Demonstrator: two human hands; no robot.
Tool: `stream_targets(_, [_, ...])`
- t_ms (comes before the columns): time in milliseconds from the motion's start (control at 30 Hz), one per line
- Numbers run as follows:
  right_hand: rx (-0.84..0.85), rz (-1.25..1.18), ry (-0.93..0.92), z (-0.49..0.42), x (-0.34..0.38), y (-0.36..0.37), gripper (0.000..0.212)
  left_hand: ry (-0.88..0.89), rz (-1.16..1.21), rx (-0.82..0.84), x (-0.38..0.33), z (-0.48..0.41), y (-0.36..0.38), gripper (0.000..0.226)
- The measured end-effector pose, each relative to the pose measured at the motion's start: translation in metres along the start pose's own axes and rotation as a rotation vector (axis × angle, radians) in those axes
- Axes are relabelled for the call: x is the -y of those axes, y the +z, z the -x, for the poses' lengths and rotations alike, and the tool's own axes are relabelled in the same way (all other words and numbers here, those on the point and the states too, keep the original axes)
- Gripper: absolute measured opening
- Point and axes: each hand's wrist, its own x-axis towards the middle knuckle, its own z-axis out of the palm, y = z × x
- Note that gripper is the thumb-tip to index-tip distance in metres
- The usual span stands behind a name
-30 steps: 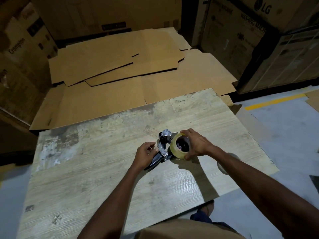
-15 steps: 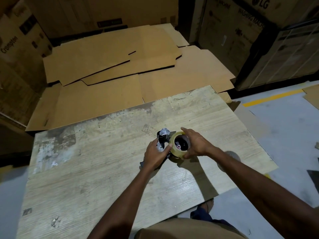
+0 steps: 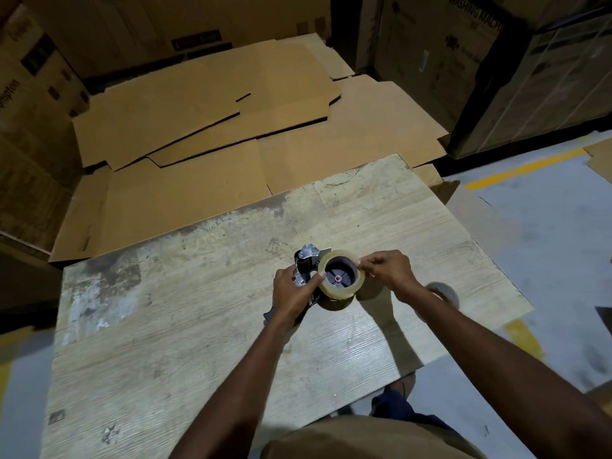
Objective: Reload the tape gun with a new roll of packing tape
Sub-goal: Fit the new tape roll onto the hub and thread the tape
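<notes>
Warehouse corner, dim, walled by several stacked printed cartons [image 3: 447,44]. Flattened cardboard sheets [image 3: 198,111] overlapping on the floor behind, exact number not countable. Grey floor at right with one yellow line [image 3: 520,167]. Worn wood-grain desk [image 3: 165,342] in the foreground, count one.

Item 1: tape gun [image 3: 306,260], count one. Lying on its side near mid-desk, metal head pointing away, handle toward the person and mostly hidden under the left hand.

Item 2: roll of packing tape [image 3: 339,293], count one, clear with a tan cast. Seated over the gun's dark hub, with spokes and centre pin visible through the core.

Item 3: hands, count two.
- Left hand [image 3: 291,293]: fingers curled round the gun's body, thumb tip touching the roll's near-left rim.
- Right hand [image 3: 387,273]: thumb and forefinger pinching at the roll's upper-right rim, remaining fingers curled. Too small to tell whether a loose tape end sits between them.

Item 4: pale round object [image 3: 443,291], count one. Past the desk's right edge, partly behind the right forearm, identity unclear.

Progress, as a judgement:
- Done: roll mounted on the hub, apparently fully home.
- Left: freeing the tape end, threading it past the roller and under the metal plate to the blade, and pulling it taut.
- No tape visible drawn toward the head.
- Roughly midway.
</notes>
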Motion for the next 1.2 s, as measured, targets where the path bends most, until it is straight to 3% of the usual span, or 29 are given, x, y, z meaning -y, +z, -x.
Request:
stream_targets(200, [-0.007,0.011,0.083,-0.008,0.008,-0.001,0.012,-0.071,0.032,-0.003,-0.002,0.0,-0.001,0.065])
stream_targets(367, [0.018,0.08,0.152,-0.016,0.018,-0.002,0.025,-0.174,0.088,0.033,-0.008,-0.002,-0.003,0.066])
stream_targets(567, [0.014,0.122,0.209,-0.024,0.02,0.004,0.026,-0.164,0.041,0.004,-0.001,-0.007,-0.001,0.067])
stream_targets(767, [-0.003,0.147,0.214,-0.03,0.013,0.008,0.029,-0.148,0.044,0.001,0.002,-0.007,0.002,0.072])
stream_targets(900, [-0.007,0.139,0.202,-0.029,0.003,0.008,0.052,-0.152,0.017,-0.009,0.004,-0.009,0.004,0.077])
stream_targets(1200, [0.02,0.156,0.17,-0.03,-0.004,0.008,0.053,-0.177,-0.032,-0.015,0.007,-0.018,0.006,0.074])
